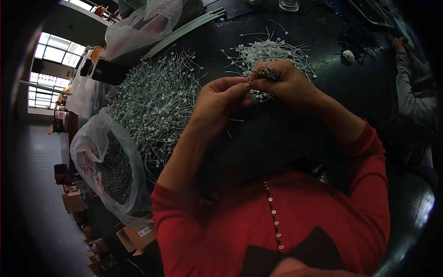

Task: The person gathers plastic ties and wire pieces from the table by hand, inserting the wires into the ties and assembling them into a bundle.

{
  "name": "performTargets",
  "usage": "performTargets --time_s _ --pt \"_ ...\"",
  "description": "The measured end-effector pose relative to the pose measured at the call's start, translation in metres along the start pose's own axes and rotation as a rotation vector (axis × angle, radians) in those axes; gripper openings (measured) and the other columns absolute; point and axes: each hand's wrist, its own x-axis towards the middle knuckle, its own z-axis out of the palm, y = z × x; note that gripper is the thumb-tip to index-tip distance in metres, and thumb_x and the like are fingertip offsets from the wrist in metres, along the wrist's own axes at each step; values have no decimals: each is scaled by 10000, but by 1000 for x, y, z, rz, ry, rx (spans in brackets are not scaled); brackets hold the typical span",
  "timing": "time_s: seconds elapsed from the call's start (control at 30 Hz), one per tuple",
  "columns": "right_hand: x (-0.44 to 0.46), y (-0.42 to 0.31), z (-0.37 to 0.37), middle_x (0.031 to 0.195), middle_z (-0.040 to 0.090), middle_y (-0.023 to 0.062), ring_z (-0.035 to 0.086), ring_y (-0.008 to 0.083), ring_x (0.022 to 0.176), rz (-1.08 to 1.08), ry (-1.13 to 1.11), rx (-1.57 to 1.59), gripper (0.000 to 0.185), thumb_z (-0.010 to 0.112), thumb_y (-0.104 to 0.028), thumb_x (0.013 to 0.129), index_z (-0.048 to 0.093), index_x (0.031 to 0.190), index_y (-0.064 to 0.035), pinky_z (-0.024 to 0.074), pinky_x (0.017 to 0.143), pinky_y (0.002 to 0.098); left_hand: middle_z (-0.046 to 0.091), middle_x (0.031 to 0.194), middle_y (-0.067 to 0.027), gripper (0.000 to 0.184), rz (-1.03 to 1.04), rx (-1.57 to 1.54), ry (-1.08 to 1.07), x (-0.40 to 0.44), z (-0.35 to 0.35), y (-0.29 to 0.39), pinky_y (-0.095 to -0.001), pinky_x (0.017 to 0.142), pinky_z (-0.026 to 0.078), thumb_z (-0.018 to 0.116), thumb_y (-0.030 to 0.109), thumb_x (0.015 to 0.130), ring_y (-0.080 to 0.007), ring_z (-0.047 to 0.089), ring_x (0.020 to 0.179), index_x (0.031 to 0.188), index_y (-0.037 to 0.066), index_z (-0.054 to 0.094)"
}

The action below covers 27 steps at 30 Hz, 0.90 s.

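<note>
Both my hands meet above the dark table, fingertips nearly touching. My left hand pinches a small pale piece between thumb and forefinger. Curled fingers of my right hand hold a bunch of thin dark metallic pieces, and its thumb and forefinger reach the same pale piece. Behind my right hand lies a small pile of white wires with white connectors, partly hidden by that hand. A much larger pile of similar wires spreads to the left of my left hand.
An open clear plastic bag with dark thin pieces is at the left. Pale green rods and another plastic bag lie at the back left. A glass stands at the back. Another person's sleeve shows at the right, near dark pieces.
</note>
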Motion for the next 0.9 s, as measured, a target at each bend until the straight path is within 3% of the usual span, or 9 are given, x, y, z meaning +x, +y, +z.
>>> performTargets --time_s 0.17,0.27,0.33,0.4,0.47,0.53,0.57,0.63,0.9 --pt "1 -4 -2 687 546 -18 509 65 645 26 13 90 134 616 -168 890 625 879 -34 416 593 237 647 861 -75 215 11 102 -7 -6 1 16 -264 709 555 680 83 823 -146 637 754 1000 -22 617" --pt "3 -5 -11 689 516 -35 456 35 621 69 52 120 216 600 -261 908 627 906 -47 385 558 206 625 831 -69 227 105 283 -37 -10 -18 35 -267 698 535 680 102 808 -145 616 721 980 -26 606" --pt "7 4 -15 669 476 -47 421 24 616 85 206 75 261 584 -308 916 627 929 -51 360 549 198 612 847 -69 195 91 415 -42 -16 -38 57 -278 707 508 666 123 805 -153 603 759 936 -17 627" --pt "6 1 -15 693 470 -47 417 28 630 95 205 82 264 565 -307 927 602 981 -52 356 559 192 610 893 -68 173 220 954 -53 -23 -41 74 -300 740 490 653 134 808 -151 597 825 895 -15 650" --pt "6 -5 -7 723 474 -43 417 32 637 151 239 63 247 536 -298 941 561 1002 -60 356 562 194 616 920 -72 173 230 1021 39 -18 -28 61 -321 777 469 655 142 791 -169 590 883 889 0 671" --pt "4 -2 -10 790 503 -4 455 64 691 192 211 57 265 528 -298 944 557 971 -36 395 615 239 620 944 -54 170 530 1309 -25 -5 -12 34 -278 759 448 663 102 787 -166 582 869 940 28 673" --pt "4 0 -11 856 532 34 494 96 745 234 186 50 289 519 -299 947 552 940 -12 434 668 284 620 944 -54 170 533 1308 -25 2 -6 19 -278 759 448 663 102 787 -166 582 869 940 28 673" --pt "5 4 -12 851 533 32 495 91 749 179 176 41 254 516 -266 947 543 920 -15 433 668 275 631 935 -75 181 648 1435 45 15 -1 -5 -308 780 464 680 111 776 -211 590 874 941 39 674" --pt "4 -2 -9 772 514 -2 464 63 710 72 64 26 142 537 -166 932 551 897 -29 410 637 243 629 894 -91 143 642 1421 34 24 -7 -13 -366 784 470 675 114 776 -282 576 899 906 55 665"
